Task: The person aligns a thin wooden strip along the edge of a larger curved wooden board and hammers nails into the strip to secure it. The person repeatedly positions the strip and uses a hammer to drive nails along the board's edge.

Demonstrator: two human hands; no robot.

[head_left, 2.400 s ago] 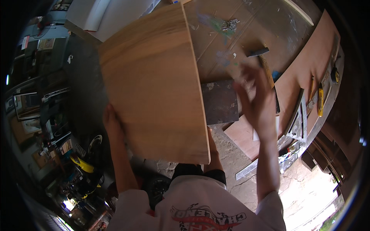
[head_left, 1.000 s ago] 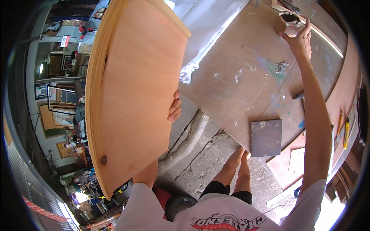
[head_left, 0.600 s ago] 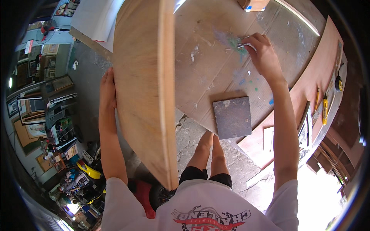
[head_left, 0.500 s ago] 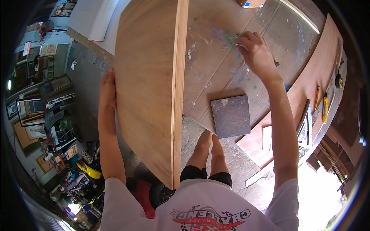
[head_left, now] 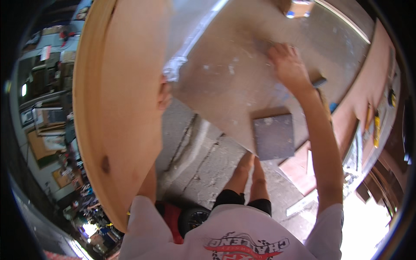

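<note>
A large wooden panel [head_left: 130,99] stands tilted on the left, with a thick pale wood edge along its far-left side and a dark knot low down. My left hand [head_left: 164,93] grips its right-hand edge; the fingertips show there and the panel covers most of the forearm. Over the brown worktable [head_left: 221,86], my right hand [head_left: 288,65] has its fingers bent together. Blur hides whatever may be between them. Beside the right wrist lies a small dark bar [head_left: 320,82]. A dark square slab [head_left: 274,136] rests at the table's near edge.
On the right are a reddish wood sheet [head_left: 310,173], a yellow utility knife [head_left: 377,130], a pencil [head_left: 368,117] and a tape measure [head_left: 392,97]. A small box [head_left: 300,8] sits at the back. Below left is a black wheel [head_left: 193,220].
The panel has swung left and turned, with my left hand now at its right-hand edge. My right hand has shifted slightly right and down, staying over the table.
</note>
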